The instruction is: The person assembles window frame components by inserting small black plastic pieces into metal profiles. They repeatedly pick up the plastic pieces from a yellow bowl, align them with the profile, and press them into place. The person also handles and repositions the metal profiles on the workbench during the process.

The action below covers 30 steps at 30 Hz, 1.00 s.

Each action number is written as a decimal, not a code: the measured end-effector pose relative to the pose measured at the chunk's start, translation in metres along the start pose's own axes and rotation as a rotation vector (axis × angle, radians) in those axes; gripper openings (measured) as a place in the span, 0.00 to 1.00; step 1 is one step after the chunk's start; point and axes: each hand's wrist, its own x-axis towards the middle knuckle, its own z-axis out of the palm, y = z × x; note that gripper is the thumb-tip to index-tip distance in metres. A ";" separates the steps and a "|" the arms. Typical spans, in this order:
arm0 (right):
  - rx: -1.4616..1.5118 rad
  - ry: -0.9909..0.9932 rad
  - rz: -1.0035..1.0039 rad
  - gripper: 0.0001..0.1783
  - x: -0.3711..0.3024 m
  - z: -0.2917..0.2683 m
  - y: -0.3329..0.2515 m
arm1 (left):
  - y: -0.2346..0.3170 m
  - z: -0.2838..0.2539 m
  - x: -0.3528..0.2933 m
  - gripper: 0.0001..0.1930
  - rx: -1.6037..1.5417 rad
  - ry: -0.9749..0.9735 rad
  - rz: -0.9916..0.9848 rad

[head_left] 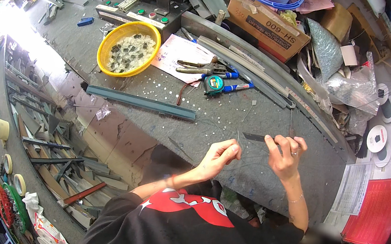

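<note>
My left hand [220, 159] is closed over the near part of the grey bench [156, 126], its thumb pressed to the curled fingers. A thin pale strand shows beside its fingertips; whether they grip it, I cannot tell. My right hand [286, 157] pinches a dark flat strip [253, 137] that points left toward the other hand. Farther up the bench lies a dark green-grey channel profile [141, 102]. Behind it are a teal tape measure [213, 84], pliers [207, 69] and a sheet of paper [172, 51].
A yellow basket [101, 57] holds small clear and black pieces. Long metal strips [260, 74] lie along the bench's back edge, before a cardboard box [266, 26]. Offcuts [56, 146] fill the left side below. A red sheet [374, 212] lies far right.
</note>
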 end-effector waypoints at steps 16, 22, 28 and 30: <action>0.324 0.039 0.081 0.17 0.004 0.044 -0.015 | 0.001 0.013 -0.012 0.18 0.045 -0.048 -0.011; 0.208 -0.016 0.434 0.05 -0.019 0.054 0.033 | 0.017 -0.011 -0.016 0.19 0.119 -0.113 0.187; 0.200 0.018 0.514 0.04 -0.015 0.042 0.043 | 0.010 -0.018 -0.033 0.16 0.531 -0.723 -0.021; 0.248 0.000 0.525 0.04 -0.002 0.046 0.041 | 0.007 -0.027 -0.048 0.19 0.766 -0.850 -0.105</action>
